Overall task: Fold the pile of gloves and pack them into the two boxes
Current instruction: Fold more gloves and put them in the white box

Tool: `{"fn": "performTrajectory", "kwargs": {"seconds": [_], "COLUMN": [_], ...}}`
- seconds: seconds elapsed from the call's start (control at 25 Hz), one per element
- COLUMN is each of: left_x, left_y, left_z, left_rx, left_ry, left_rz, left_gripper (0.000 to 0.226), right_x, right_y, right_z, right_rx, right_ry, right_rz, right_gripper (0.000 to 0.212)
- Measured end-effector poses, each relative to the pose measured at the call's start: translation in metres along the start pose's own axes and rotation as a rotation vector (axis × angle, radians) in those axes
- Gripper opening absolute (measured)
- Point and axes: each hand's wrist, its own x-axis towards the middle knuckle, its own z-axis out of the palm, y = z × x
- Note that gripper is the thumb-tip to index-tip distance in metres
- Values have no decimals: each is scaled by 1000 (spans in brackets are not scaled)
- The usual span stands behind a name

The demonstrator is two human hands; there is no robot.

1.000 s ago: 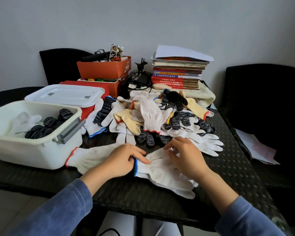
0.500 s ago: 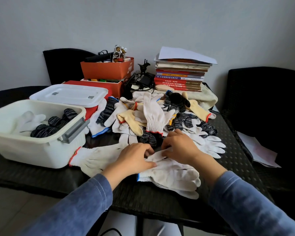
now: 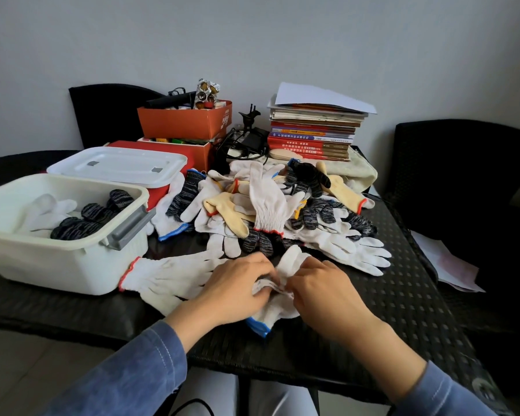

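- Seen: left hand (image 3: pixel 234 291) and right hand (image 3: pixel 324 292), each grip curled tight on the blue-cuffed white glove (image 3: pixel 278 310), which is bunched between them on the counter (image 3: pixel 403 310), right of the open white box (image 3: pixel 42 262).
- Behind and right of that box: glove pile (image 3: pixel 270 205).
- Just behind that box: lidded box (image 3: pixel 117 166).
- Inside the open box: dark and white gloves (image 3: pixel 72 226).

At the far edge of my black table (image 3: pixel 388 310) a stack of books (image 3: pixel 312 136) carries a sheet of paper (image 3: pixel 321 97); left of it an orange box (image 3: pixel 183 123) sits on a red box (image 3: pixel 201 156), black cables (image 3: pixel 240 145) between. Papers (image 3: pixel 445 265) lie on the black chair (image 3: pixel 463 163) to my right.
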Motion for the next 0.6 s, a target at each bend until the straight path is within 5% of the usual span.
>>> {"fn": "performTrajectory", "kwargs": {"seconds": [0.08, 0.24, 0.6], "left_x": [-6, -18, -27], "left_y": [-3, -22, -23], "left_z": [-6, -16, 7], "left_rx": [-58, 1, 75], "left_ry": [-43, -74, 152], "left_rz": [28, 71, 286], "left_gripper": [38, 55, 34], "right_x": [-5, -4, -6], "right_y": [-9, -12, -11], "right_z": [-1, 1, 13], "right_rx": [-52, 222, 580], "right_ry": [-65, -18, 3], "right_rz": [54, 124, 135], "right_gripper": [13, 35, 47]}}
